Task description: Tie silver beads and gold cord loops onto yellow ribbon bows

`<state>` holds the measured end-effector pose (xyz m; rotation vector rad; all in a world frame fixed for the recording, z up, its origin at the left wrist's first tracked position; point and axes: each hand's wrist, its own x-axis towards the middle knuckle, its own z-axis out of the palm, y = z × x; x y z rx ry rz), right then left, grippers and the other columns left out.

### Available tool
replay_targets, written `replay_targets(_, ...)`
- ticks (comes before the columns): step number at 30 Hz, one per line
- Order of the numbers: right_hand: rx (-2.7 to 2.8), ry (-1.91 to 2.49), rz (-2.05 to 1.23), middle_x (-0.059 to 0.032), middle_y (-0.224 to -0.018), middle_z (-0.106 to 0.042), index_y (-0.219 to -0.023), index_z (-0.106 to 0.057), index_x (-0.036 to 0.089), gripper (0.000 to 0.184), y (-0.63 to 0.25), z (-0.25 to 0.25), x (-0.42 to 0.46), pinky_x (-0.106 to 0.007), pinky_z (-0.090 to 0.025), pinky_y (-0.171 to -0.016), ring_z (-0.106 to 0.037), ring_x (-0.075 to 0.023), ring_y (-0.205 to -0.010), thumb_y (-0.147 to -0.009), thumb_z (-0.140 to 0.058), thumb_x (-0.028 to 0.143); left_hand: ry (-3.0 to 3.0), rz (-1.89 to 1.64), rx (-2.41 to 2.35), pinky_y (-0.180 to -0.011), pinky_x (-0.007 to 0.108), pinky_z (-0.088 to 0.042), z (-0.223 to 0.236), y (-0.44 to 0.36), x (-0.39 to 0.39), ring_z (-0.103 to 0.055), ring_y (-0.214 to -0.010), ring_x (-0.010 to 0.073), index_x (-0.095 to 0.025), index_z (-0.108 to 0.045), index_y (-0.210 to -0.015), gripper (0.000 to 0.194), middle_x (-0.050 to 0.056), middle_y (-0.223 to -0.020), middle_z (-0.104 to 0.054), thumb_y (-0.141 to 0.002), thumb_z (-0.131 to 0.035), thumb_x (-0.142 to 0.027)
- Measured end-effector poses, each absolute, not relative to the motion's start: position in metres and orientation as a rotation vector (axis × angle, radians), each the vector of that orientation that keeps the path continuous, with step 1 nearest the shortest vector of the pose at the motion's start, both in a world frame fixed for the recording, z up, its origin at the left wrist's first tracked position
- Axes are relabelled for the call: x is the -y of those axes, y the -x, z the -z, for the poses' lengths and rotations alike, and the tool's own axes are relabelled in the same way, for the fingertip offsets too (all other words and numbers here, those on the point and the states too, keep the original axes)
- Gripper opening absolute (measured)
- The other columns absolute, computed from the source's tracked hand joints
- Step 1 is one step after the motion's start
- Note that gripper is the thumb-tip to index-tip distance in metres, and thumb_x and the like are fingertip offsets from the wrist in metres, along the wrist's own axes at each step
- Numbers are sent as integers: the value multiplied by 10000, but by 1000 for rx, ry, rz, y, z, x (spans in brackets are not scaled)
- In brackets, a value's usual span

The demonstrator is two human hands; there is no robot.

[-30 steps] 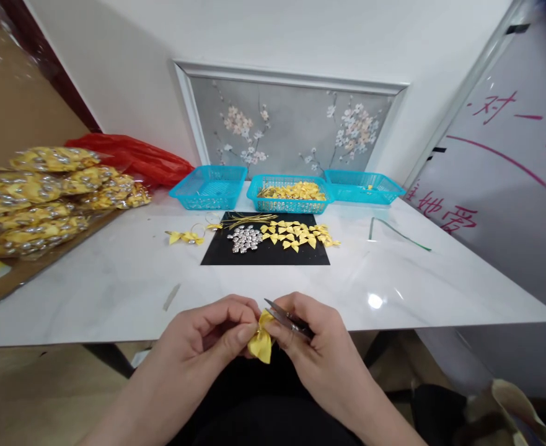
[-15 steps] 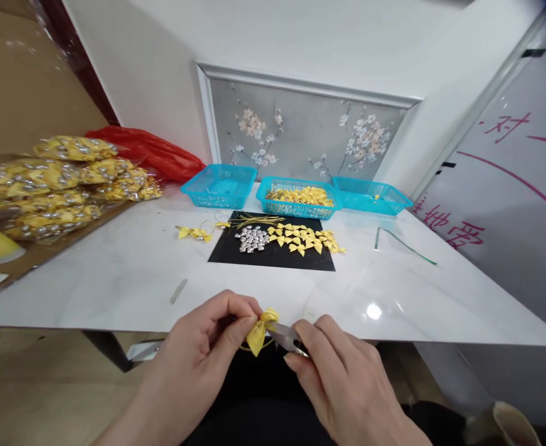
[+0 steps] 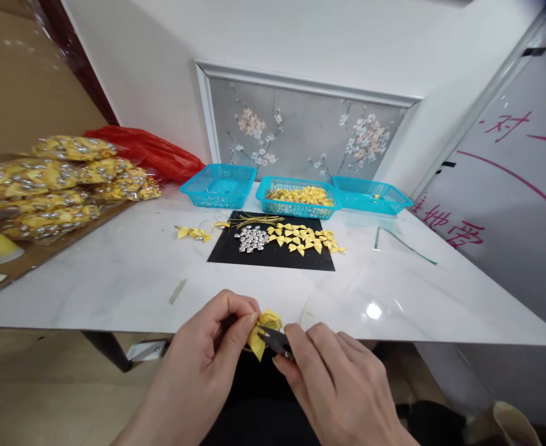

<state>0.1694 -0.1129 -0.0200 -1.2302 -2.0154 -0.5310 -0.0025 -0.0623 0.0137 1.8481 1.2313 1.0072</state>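
My left hand [image 3: 212,347] pinches a yellow ribbon bow [image 3: 256,347] between thumb and forefinger, just off the table's front edge. A thin yellow cord shows beneath the bow. In my right hand [image 3: 333,371] are small pliers [image 3: 276,339], their handles hidden by my fingers. The dark jaws lie across the middle of the bow; whether they bite on it I cannot tell. Beyond my hands, a black mat [image 3: 226,255] bears silver beads [image 3: 252,239], several yellow bows [image 3: 300,235] and gold cords [image 3: 256,218].
Three blue baskets line the back: one at left [image 3: 219,186], one holding yellow bows [image 3: 297,210], one at right [image 3: 375,196]. Bagged yellow bows [image 3: 49,186] are piled at left beside a red plastic bag [image 3: 152,152]. A green strip [image 3: 407,245] lies on the white table [image 3: 114,279].
The pliers have moved left, and their jaws now reach further across the bow. My right hand has shifted slightly left with them. My left hand keeps its pinch.
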Motion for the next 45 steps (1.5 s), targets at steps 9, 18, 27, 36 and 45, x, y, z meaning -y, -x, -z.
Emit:
replay_targets(9,1945,1202,606,-24,-674,-595,-1068,-641,80,238,-166,23,109,-307,-326,-483,-503,-159,-524,-1061,-451,224,-1810,-1036,-1211,-610,223,-530,-12,3,61,-619,-701,170,-252,-583,-748,198,-13,-755,-672,-924,-541,-331)
replay_targets(18,1929,1183,602,-19,-658,-591,-1046,-648,82,248,-165,22,108,-301,-315,-491,-484,-149,-522,-1067,-449,228,-1778,-1026,-1196,-615,227,-525,-12,2,62,-611,-694,169,-253,-587,-735,214,-16,-745,-669,-921,-552,-352)
replay_targets(27,1926,1180,606,-17,-651,-581,-1046,-640,86,222,-164,24,108,-308,-302,-481,-481,-154,-519,-1059,-454,207,-1710,-1018,-1188,-625,244,-522,-9,4,62,-602,-693,173,-245,-600,-744,226,-13,-745,-660,-926,-558,-372)
replay_targets(36,1922,1173,625,-24,-658,-600,-1047,-638,88,232,-165,24,107,-302,-306,-480,-484,-147,-514,-1066,-436,200,-1673,-954,-1175,-622,262,-503,-9,5,63,-582,-698,180,-246,-579,-752,255,-14,-744,-636,-934,-552,-423)
replay_targets(45,1943,1164,629,-13,-650,-580,-1046,-643,88,220,-165,25,106,-306,-319,-457,-486,-154,-501,-1054,-455,200,-1678,-926,-1189,-625,278,-497,-8,8,60,-589,-712,191,-242,-587,-773,254,-7,-748,-637,-940,-536,-426)
